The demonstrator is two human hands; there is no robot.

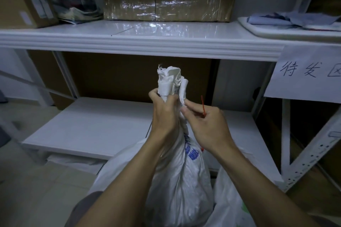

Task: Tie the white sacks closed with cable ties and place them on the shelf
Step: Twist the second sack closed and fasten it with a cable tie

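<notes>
In front of the shelf (pixel 92 129), in the head view, the sack (pixel 180 180) stands upright between the person's arms; its base is out of view. The left hand (pixel 164 114) has its fingers curled tight round the gathered neck, I judge to hold the mouth bunched and raised for tying. The right hand (pixel 206 123) pinches a red tie (pixel 203 105) in curled fingers, just beside the neck, one end pointing up. The tie does not seem to go round the neck yet. A second sack (pixel 228 199) lies at the right.
</notes>
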